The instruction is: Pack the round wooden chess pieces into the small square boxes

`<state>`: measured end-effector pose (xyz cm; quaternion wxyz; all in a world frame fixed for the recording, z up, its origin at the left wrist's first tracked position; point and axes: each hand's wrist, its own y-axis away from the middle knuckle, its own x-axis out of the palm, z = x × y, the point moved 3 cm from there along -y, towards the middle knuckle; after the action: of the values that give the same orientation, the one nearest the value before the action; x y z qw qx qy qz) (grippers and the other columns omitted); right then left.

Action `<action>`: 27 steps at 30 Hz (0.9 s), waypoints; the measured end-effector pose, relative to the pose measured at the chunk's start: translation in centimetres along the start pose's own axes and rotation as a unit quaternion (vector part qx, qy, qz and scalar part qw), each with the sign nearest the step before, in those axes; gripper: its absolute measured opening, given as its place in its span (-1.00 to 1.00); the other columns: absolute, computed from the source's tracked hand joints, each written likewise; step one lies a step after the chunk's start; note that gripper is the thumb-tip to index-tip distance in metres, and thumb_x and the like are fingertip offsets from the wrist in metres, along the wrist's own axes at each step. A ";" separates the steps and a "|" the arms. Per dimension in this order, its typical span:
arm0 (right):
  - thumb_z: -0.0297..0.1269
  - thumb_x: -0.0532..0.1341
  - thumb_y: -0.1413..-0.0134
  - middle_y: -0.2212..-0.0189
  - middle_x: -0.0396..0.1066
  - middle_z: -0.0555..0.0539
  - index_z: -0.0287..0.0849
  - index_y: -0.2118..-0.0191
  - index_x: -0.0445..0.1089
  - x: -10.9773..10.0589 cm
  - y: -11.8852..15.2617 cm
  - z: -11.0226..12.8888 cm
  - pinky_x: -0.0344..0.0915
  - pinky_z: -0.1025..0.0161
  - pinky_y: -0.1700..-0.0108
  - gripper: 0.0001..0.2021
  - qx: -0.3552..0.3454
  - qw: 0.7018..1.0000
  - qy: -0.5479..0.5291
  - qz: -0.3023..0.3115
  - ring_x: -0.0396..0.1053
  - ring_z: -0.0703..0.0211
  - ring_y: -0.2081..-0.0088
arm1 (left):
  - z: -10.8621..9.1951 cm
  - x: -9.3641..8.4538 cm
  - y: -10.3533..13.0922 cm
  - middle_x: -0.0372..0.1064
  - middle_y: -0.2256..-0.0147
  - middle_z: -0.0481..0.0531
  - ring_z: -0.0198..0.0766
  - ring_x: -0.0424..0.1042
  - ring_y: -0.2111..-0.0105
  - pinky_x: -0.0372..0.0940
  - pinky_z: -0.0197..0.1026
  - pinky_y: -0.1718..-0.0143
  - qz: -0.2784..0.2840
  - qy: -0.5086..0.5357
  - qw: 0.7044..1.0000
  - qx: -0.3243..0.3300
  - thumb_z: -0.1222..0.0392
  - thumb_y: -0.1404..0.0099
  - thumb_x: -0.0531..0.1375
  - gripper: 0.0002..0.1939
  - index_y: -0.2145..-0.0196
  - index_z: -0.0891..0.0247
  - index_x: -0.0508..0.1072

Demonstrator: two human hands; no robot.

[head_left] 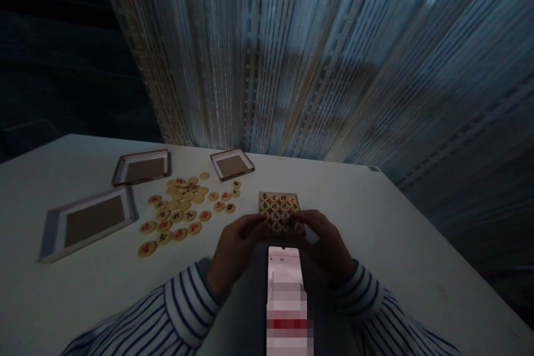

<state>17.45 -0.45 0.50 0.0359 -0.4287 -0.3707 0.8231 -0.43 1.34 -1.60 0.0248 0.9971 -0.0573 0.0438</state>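
Wooden-looking xiangqi discs sit in close rows inside a shallow box on the white counter, straight in front of the person. Most carry black characters; the one at the far right corner is red. The left hand bends its fingers and thumb together at the near left edge of the box, while the right hand reaches in from the other side, its fingertips over the near right discs. Whether either pinches a disc or only touches the rim cannot be told in the dim light. Both wrists come out of blue-striped sleeves, and between them stands out a lit smartphone, its lower part pixelated. To the left, loose discs lie scattered, some heaped, some plain side up, others marked red or black. Around them are three open trays: a large pale one, a brown-rimmed one and a smaller one. Behind the counter hangs a string curtain
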 end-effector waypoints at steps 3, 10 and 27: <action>-0.30 0.16 -0.04 0.28 0.43 -0.13 -0.13 0.13 0.31 -0.5 -0.5 -1.0 0.36 0.06 0.22 -0.76 -0.002 1.000 0.015 0.018 0.37 0.09 0.23 | -0.1 -0.9 -0.4 0.50 0.41 0.06 -0.19 0.47 0.40 0.36 -0.18 0.33 -0.041 -0.045 0.998 0.035 0.06 -0.05 0.21 -0.72 0.33 0.29 0.47; -0.31 0.18 -0.01 0.29 0.45 -0.14 -0.20 0.20 0.37 -1.0 -3.2 -3.2 0.36 0.09 0.18 -0.80 0.027 0.996 0.044 0.071 0.39 0.10 0.23 | 0.1 -1.1 -0.6 0.44 0.24 0.11 -0.19 0.43 0.29 0.33 -0.16 0.26 -0.048 -0.166 0.978 0.114 0.08 -0.13 0.14 -0.72 0.25 0.25 0.46; -0.32 0.22 0.07 0.36 0.46 -0.08 -0.21 0.29 0.42 0.9 -5.0 -6.7 0.33 0.16 0.21 -0.83 0.124 0.982 0.037 0.141 0.40 0.15 0.30 | 0.8 -1.0 -0.9 0.41 0.22 0.15 -0.13 0.42 0.27 0.31 -0.08 0.21 -0.025 -0.208 0.976 0.062 0.07 -0.17 0.10 -0.67 0.14 0.27 0.40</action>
<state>20.54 7.36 0.72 -0.0136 -0.4991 -0.2000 0.8431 -1.23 2.32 -2.54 -0.0488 0.9851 -0.0335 -0.1613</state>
